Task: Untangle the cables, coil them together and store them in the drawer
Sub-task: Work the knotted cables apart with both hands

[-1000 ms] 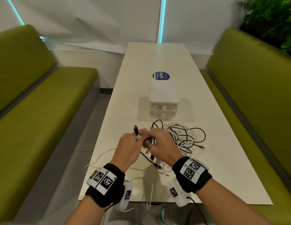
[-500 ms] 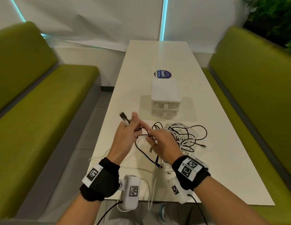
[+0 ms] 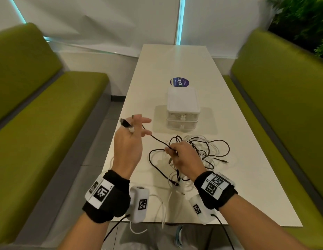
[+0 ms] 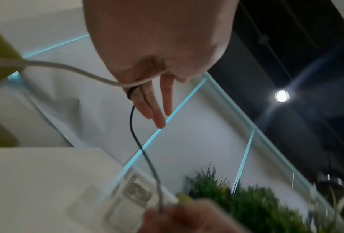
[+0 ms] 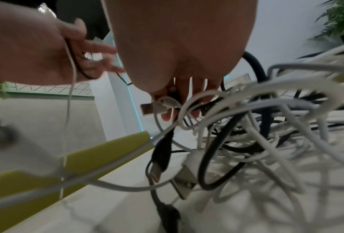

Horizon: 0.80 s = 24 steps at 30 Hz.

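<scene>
A tangle of black and white cables (image 3: 205,150) lies on the white table (image 3: 247,177) in front of a small white two-drawer box (image 3: 182,109), both drawers shut. My left hand (image 3: 129,126) is raised at the table's left edge and pinches a black plug and a white plug (image 3: 126,124), the other fingers (image 4: 159,113) spread. A black cable (image 3: 157,139) runs taut from it down to my right hand (image 3: 172,151), which pinches it above the tangle. In the right wrist view the right hand's fingers (image 5: 187,97) also curl round several white cables and plugs (image 5: 163,107).
Green benches (image 3: 39,132) flank the table on both sides. A round blue sticker (image 3: 179,82) lies behind the box. White cable (image 3: 163,210) hangs over the table's near edge. A plant (image 3: 305,20) stands at the back right.
My left hand has lifted and moved left, away from the right hand, drawing the black cable out of the tangle. The right hand has stayed by the tangle.
</scene>
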Each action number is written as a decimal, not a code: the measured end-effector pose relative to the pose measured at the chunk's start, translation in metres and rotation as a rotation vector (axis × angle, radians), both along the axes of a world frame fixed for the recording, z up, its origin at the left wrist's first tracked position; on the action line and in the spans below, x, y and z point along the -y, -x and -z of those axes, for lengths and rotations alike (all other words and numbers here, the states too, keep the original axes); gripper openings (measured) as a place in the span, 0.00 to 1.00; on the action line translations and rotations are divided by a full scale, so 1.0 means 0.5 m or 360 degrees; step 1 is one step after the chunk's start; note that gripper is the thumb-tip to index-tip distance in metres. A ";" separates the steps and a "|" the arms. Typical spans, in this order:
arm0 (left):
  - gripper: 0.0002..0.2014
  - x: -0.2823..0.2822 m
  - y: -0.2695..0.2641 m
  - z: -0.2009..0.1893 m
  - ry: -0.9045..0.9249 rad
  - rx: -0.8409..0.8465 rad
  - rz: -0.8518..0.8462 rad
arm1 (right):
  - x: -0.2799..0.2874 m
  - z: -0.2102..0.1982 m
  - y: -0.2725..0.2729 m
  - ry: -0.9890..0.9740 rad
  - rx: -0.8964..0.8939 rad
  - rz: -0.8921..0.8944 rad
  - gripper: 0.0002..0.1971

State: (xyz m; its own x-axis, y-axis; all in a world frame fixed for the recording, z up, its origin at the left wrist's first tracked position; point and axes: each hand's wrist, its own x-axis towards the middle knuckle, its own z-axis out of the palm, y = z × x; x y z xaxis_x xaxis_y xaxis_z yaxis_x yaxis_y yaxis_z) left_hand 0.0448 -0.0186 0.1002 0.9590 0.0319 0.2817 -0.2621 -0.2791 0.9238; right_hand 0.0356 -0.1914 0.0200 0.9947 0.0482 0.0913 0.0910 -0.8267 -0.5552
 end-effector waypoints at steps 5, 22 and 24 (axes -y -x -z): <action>0.17 -0.009 -0.020 0.104 -0.0367 -0.0212 -0.0001 | 0.010 -0.003 0.014 -0.0012 0.0091 -0.0039 0.18; 0.19 0.051 0.013 0.105 -0.1353 -0.0045 0.0539 | 0.004 -0.021 0.036 0.0131 0.0195 -0.0141 0.09; 0.10 0.052 0.012 0.111 -0.1468 -0.0042 0.0473 | 0.010 -0.014 0.039 0.0192 0.0237 -0.0169 0.09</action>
